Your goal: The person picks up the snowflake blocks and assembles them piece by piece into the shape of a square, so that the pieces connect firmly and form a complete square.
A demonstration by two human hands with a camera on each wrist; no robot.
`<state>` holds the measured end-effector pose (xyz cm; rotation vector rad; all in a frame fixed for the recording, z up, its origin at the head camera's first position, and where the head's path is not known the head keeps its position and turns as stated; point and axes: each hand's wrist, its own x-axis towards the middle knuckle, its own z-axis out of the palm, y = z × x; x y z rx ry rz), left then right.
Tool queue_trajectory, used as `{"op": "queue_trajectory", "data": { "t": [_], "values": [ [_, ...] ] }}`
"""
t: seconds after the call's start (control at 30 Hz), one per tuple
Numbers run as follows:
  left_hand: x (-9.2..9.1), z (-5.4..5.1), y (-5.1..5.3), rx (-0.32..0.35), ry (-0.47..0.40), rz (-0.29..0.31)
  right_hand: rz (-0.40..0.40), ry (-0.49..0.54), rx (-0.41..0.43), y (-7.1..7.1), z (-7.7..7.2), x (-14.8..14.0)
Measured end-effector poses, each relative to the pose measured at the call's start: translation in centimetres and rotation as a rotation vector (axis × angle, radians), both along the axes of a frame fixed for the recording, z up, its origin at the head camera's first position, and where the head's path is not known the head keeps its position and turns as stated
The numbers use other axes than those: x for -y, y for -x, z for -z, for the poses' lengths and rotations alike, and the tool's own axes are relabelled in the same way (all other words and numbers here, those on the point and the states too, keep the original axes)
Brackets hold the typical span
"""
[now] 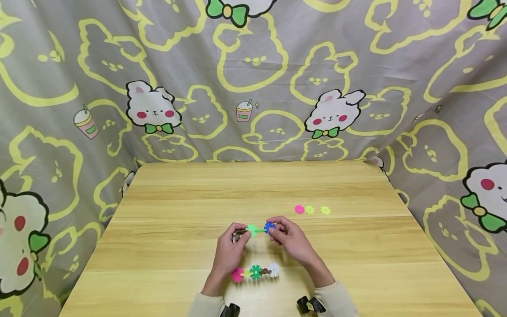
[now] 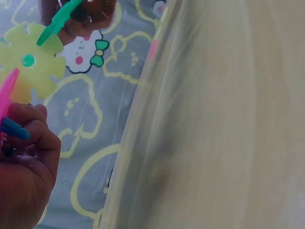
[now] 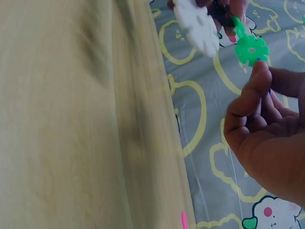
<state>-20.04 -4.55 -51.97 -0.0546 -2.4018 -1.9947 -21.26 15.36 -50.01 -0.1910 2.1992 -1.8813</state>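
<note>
In the head view my left hand (image 1: 233,246) pinches a light green notched disc (image 1: 251,230). Brown and pale pieces show partly under its fingers. Thumb and fingers of my right hand (image 1: 291,237) pinch a blue notched disc (image 1: 270,228). A green disc (image 1: 260,230), seen edge-on, bridges the two. Nearer the body is a row of joined discs: pink (image 1: 237,274), yellow-green (image 2: 31,59), dark green (image 1: 255,272), brown (image 1: 265,271) and white (image 3: 196,28). Whether that row touches the table, I cannot tell. In the right wrist view, fingers mostly hide the blue disc.
Farther back on the wooden table (image 1: 178,211) lie a loose pink disc (image 1: 299,209) and two yellow-green discs, one beside it (image 1: 310,210) and one farther right (image 1: 325,210). A patterned grey curtain (image 1: 253,105) hangs behind the table and along both sides.
</note>
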Motion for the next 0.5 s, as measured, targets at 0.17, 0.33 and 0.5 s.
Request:
{"op": "queue_trajectory", "data": {
  "t": [0.17,0.33,0.5],
  "values": [
    [-0.1,0.0,-0.1,-0.026,-0.023,0.018,0.072,0.020,-0.001,-0.1,0.0,0.7],
    [-0.2,-0.1,0.0,-0.035,-0.013,0.013,0.122,0.006,-0.009,-0.2,-0.1,1.2],
    [-0.1,0.5,0.2,-0.067,0.013,0.003,0.125,-0.017,-0.030,-0.1,-0.1,1.2]
  ]
}}
